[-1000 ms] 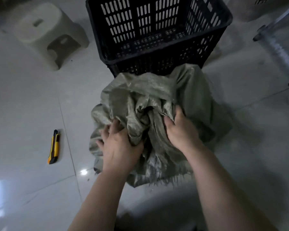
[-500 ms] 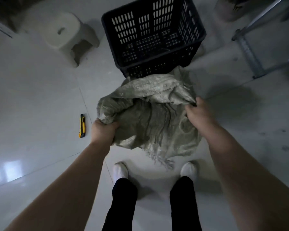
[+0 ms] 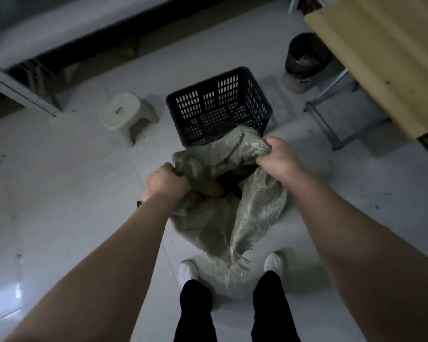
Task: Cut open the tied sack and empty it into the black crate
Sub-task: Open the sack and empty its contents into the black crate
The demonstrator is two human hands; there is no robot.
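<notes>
A grey-green woven sack [image 3: 235, 213] hangs between my hands above the floor, its mouth pulled open and dark inside. My left hand [image 3: 164, 182] grips the left edge of the mouth. My right hand [image 3: 278, 157] grips the right edge, a little higher. The sack's frayed end trails down toward my feet. The black slotted crate [image 3: 219, 107] stands on the floor just beyond the sack, with nothing visible inside. A tip of the yellow utility knife [image 3: 139, 204] shows beside my left wrist; the remainder is hidden by my arm.
A pale plastic stool [image 3: 127, 114] stands left of the crate. A dark bucket [image 3: 304, 55] and a wooden-topped table with metal legs [image 3: 381, 58] are at the right. My white shoes [image 3: 188, 270] are below the sack. A dark ledge runs along the back.
I have stood up higher, so the floor objects look smaller. The sack has risen with my hands, and its mouth now gapes open between them.
</notes>
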